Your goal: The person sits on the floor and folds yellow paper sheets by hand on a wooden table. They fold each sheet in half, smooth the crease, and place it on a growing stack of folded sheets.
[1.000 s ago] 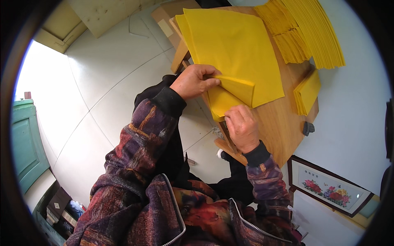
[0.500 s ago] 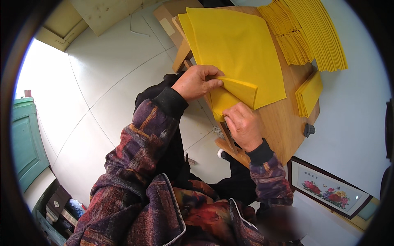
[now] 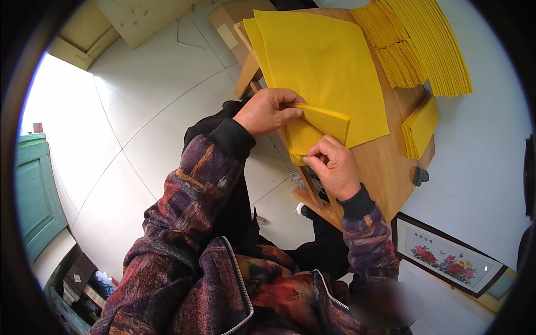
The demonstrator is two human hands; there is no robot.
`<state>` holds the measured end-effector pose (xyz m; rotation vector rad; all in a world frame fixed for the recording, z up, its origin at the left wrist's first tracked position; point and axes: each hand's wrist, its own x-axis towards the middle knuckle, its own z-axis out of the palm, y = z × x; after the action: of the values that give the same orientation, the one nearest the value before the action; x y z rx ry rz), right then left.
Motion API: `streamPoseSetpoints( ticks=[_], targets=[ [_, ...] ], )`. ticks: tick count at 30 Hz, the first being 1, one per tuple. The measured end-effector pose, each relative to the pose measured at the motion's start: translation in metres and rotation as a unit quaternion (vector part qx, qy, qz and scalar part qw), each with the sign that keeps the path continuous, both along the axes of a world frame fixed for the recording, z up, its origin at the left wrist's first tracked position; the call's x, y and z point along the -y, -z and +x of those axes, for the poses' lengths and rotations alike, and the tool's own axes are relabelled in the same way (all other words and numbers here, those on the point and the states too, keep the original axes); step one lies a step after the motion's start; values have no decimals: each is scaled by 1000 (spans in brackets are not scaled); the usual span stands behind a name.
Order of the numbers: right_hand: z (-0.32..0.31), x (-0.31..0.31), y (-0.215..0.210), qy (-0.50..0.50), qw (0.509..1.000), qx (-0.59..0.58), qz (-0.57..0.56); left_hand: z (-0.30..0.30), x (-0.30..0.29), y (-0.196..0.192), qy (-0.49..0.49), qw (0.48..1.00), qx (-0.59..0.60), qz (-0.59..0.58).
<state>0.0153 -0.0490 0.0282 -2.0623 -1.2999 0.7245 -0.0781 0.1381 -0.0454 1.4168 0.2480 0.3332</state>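
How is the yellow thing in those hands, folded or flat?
Partly folded: the left hand holds a flap raised; the right hand pinches a lower edge.

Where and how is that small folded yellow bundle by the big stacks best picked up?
I'd probably pinch the folded bundle across its layers at the near end, coming from the near left. Its layered edges face that way, with bare tabletop alongside; the big stacks sit close to its far end, a small dark object off its near end.

The left grip (image 3: 268,113) and right grip (image 3: 336,167) pinch a folded yellow cloth (image 3: 305,137).
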Motion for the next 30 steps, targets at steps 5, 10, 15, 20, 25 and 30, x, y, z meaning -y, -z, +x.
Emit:
streamPoseSetpoints(
  ticks=[5, 10, 15, 20, 25, 30],
  targets=[
    [11, -2, -5, -7, 999, -33, 1, 0, 0, 1, 0, 1000, -4, -4],
    [14, -3, -19, 15, 999, 21, 40, 0, 1, 0, -2, 1000, -3, 1],
    [18, -12, -25, 72, 972, 205, 93, -1, 0, -3, -2, 1000, -12, 27],
    [19, -17, -18, 122, 958, 224, 130, -1, 1, -3, 5, 1000, -4, 19],
    [-3, 3, -18, 28, 927, 329, 180, 0, 0, -2, 22, 999, -35, 21],
    [-23, 8, 2, -94, 933, 335, 87, -1, 0, -4, 33, 998, -47, -6]
  ],
)
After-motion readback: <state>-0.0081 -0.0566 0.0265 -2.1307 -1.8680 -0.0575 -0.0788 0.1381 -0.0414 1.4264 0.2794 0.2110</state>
